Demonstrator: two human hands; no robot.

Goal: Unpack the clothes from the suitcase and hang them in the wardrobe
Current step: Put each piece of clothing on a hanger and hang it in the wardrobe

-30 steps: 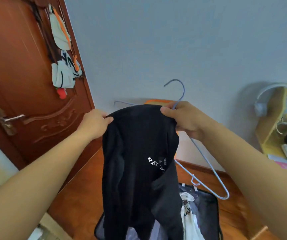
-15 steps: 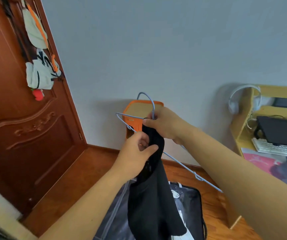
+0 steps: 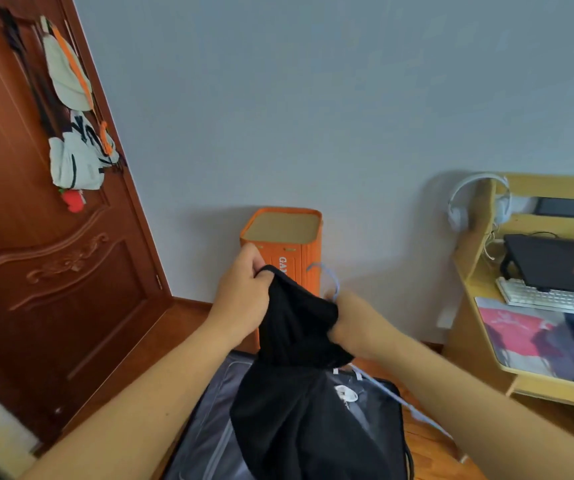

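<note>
A home bedroom: wooden door (image 3: 53,271), desk (image 3: 486,271), open suitcase (image 3: 202,441).

Left hand (image 3: 240,299) fingers (image 3: 256,268) pinch the top edge of the garment (image 3: 299,375); right hand (image 3: 351,323) is just right of them, its fingers hidden inside the fabric, with the hanger (image 3: 328,282) hook sticking up between the two hands. Suitcase (image 3: 209,427) lies open on the floor below the fingers, garment hanging down over it; box (image 3: 283,244) stands right behind the fingers against the wall. Door (image 3: 36,271) with bags (image 3: 74,154) hung on it is far left of the fingers, desk (image 3: 479,271) with headphones (image 3: 469,199), laptop (image 3: 562,265) and keyboard (image 3: 548,299) far right.
</note>
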